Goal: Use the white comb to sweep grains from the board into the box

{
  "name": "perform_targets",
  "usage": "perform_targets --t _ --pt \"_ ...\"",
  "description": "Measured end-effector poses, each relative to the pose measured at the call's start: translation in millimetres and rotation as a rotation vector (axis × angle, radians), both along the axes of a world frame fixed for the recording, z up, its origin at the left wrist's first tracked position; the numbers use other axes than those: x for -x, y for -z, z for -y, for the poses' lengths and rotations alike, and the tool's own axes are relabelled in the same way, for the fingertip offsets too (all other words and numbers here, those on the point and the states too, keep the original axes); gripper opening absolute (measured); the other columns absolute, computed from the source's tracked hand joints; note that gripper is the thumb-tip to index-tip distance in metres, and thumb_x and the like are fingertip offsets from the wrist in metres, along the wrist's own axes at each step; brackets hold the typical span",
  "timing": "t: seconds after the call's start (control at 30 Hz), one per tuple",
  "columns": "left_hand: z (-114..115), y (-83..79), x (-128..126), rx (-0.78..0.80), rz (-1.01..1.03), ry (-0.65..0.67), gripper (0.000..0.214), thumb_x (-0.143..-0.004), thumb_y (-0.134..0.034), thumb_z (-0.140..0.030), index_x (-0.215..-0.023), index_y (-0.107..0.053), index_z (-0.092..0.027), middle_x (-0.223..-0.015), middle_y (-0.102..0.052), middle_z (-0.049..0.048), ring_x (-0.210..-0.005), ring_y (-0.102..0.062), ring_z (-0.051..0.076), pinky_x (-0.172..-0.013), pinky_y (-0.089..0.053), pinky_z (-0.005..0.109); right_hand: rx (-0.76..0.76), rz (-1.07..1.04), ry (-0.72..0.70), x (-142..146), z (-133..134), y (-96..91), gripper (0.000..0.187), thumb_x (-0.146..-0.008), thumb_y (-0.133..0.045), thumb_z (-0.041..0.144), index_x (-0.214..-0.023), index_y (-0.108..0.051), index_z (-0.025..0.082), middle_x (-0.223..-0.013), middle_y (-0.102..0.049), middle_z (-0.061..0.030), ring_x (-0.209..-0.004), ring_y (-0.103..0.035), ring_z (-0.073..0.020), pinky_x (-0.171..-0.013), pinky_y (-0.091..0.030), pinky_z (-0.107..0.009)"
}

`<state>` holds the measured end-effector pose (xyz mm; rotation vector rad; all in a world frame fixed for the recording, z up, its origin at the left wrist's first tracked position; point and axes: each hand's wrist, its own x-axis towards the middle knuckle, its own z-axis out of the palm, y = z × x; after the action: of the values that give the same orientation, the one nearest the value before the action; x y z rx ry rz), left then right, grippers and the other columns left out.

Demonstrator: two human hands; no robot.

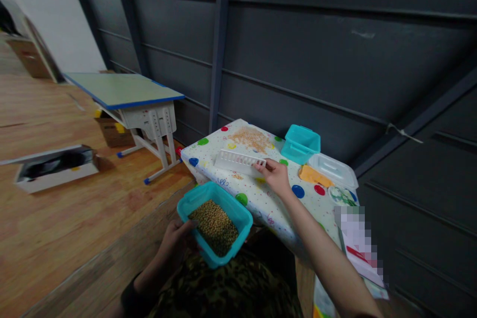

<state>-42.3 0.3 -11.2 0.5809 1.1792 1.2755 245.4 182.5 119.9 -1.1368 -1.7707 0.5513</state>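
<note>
My left hand point(178, 238) grips the near side of a teal plastic tub point(194, 198) that is partly filled with brownish-green beans point(215, 227). I hold it just below the table's front edge, over my lap. My right hand point(275, 174) reaches onto the table and is closed on the end of a white slotted plastic bar point(237, 161), which lies flat on the dotted tablecloth point(261, 201). A heap of pale yellow grains point(251, 138) lies on the cloth just beyond the bar.
An empty teal tub point(300, 143) stands at the table's back. Beside it are a clear lid point(334, 169), an orange piece point(312, 175) and papers point(359, 248). A dark wall runs behind. A green-topped desk point(122, 90) and a box point(55, 166) stand on the wooden floor to the left.
</note>
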Motion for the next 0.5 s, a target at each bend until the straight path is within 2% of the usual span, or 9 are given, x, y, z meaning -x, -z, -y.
perform_targets --t 0.27,0.4,0.5 --pt "1 -7.8 -4 -0.003 0.008 0.034 0.048 -0.065 -0.103 -0.055 -0.049 -0.07 -0.024 -0.044 -0.066 0.0053 -0.04 -0.06 0.02 -0.042 -0.052 0.033 0.023 -0.018 0.002 -5 8 -2.8 0.06 -0.088 -0.072 0.08 -0.066 -0.061 0.026 -0.061 -0.048 0.0026 -0.061 -0.042 -0.0162 -0.059 -0.033 -0.032" --pt "2 -11.9 -8 -0.006 0.023 0.063 0.048 -0.065 -0.105 -0.052 -0.049 -0.069 -0.024 -0.046 -0.067 0.0042 -0.041 -0.06 0.02 -0.045 -0.056 0.034 -0.008 -0.04 0.053 -9 12 -5.4 0.058 -0.088 -0.073 0.077 -0.065 -0.056 0.027 -0.062 -0.049 0.0025 -0.062 -0.043 -0.0163 -0.06 -0.034 -0.032" --pt "5 -15.4 -9 -0.009 0.024 0.083 0.045 -0.069 -0.104 -0.052 -0.052 -0.073 -0.024 -0.047 -0.07 0.0057 -0.042 -0.061 0.02 -0.046 -0.056 0.033 -0.006 -0.031 0.078 -10 15 -3.3 0.059 -0.089 -0.072 0.076 -0.063 -0.052 0.027 -0.061 -0.049 0.0022 -0.062 -0.044 -0.0167 -0.06 -0.033 -0.032"
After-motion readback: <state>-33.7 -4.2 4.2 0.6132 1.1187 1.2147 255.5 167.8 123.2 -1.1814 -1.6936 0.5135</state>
